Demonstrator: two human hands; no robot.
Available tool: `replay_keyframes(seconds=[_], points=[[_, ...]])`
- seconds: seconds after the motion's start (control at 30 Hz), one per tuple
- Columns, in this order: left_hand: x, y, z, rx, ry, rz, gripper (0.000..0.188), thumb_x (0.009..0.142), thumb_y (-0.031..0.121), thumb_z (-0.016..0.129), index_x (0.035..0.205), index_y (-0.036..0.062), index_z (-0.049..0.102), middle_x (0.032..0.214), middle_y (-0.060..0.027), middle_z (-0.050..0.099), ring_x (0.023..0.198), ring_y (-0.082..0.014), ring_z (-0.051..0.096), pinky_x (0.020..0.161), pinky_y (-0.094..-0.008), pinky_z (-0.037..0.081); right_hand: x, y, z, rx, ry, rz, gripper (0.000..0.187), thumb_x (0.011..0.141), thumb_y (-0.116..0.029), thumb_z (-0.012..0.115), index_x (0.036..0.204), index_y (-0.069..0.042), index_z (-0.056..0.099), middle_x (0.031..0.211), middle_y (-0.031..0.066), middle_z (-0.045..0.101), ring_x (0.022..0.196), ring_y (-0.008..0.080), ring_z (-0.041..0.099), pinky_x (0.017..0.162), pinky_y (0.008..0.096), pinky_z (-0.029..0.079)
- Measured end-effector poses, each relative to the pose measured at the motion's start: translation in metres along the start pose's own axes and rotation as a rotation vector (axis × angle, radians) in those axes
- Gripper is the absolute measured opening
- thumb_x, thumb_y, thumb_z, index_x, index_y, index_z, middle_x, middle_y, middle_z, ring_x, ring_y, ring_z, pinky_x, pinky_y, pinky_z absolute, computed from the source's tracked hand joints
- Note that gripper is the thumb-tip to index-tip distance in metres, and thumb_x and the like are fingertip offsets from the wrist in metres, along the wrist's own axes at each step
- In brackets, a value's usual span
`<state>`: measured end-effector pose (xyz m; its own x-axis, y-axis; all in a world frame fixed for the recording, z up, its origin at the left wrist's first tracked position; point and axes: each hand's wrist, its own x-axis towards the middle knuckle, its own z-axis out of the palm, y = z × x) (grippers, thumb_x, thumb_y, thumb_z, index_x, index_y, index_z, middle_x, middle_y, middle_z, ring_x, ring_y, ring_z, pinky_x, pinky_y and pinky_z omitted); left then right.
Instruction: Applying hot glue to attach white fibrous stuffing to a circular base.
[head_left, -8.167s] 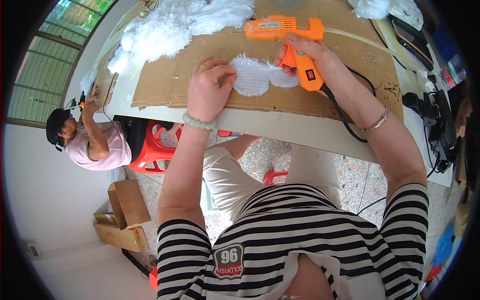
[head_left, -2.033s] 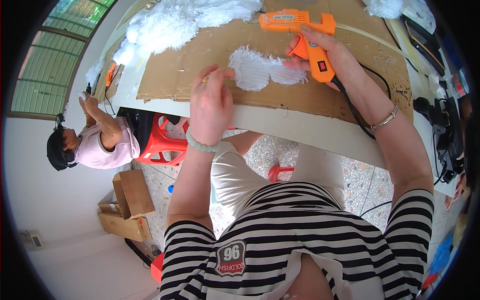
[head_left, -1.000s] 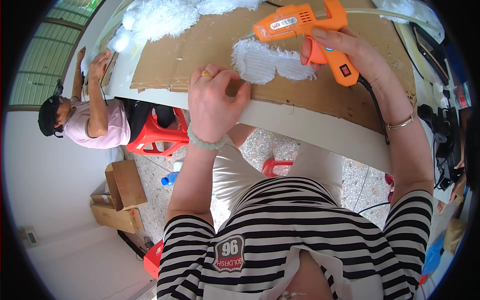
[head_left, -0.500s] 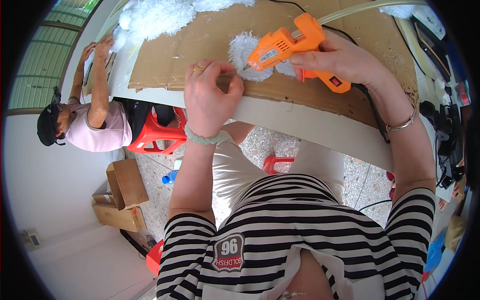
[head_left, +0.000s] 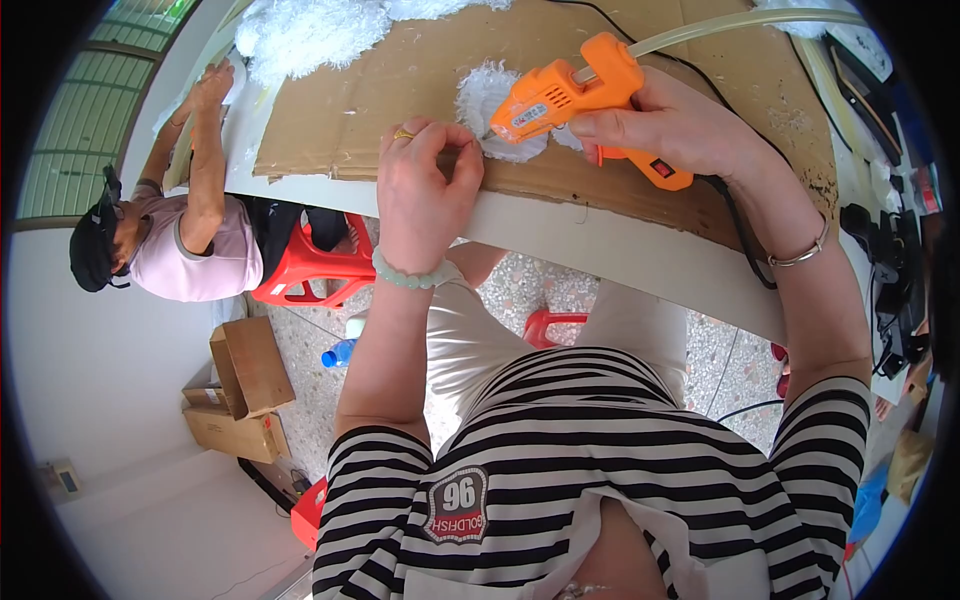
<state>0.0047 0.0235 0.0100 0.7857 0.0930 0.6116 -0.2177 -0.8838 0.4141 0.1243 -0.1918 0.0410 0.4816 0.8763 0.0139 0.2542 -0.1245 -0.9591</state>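
an orange hot-glue gun [head_left: 570, 92], translucent glue stick [head_left: 705, 31] in its back, tilts nozzle-down toward eight o'clock over a shaggy-edged white fabric piece [head_left: 482, 95] lying flat at twelve o'clock.

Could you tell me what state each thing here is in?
Fluffy white piece: flat, partly covered
Glue gun: held, tilted tip-down over the piece
Right hand: closed on the gun
Left hand: curled at piece's edge; pinching unclear
Glue stick: protruding from gun's rear
Cardboard sheet: flat on table
Cardboard box: open
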Motion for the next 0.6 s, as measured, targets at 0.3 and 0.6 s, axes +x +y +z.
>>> replay_keyframes(seconds=[0.3, 0.6], points=[[0.000, -0.002, 0.002, -0.014, -0.013, -0.018, 0.003, 0.072, 0.001, 0.062, 0.072, 0.0041, 0.060, 0.069, -0.0083, 0.060, 0.069, -0.0265, 0.056, 0.075, -0.0370, 0.042, 0.002, -0.005, -0.003, -0.162, -0.071, 0.144, 0.028, 0.089, -0.030, 0.061, 0.093, -0.004, 0.056, 0.074, -0.0001, 0.052, 0.068, 0.0084, 0.049, 0.064, 0.0242, 0.041], [0.002, -0.003, 0.002, -0.046, -0.023, -0.067, 0.002, 0.073, 0.001, 0.062, 0.073, 0.0035, 0.061, 0.072, -0.0087, 0.061, 0.071, -0.0268, 0.057, 0.074, -0.0365, 0.043, -0.001, -0.012, -0.005, -0.211, -0.080, 0.158, 0.034, 0.087, -0.038, 0.062, 0.084, -0.006, 0.055, 0.065, -0.0012, 0.051, 0.060, 0.0071, 0.045, 0.055, 0.0237, 0.036]])
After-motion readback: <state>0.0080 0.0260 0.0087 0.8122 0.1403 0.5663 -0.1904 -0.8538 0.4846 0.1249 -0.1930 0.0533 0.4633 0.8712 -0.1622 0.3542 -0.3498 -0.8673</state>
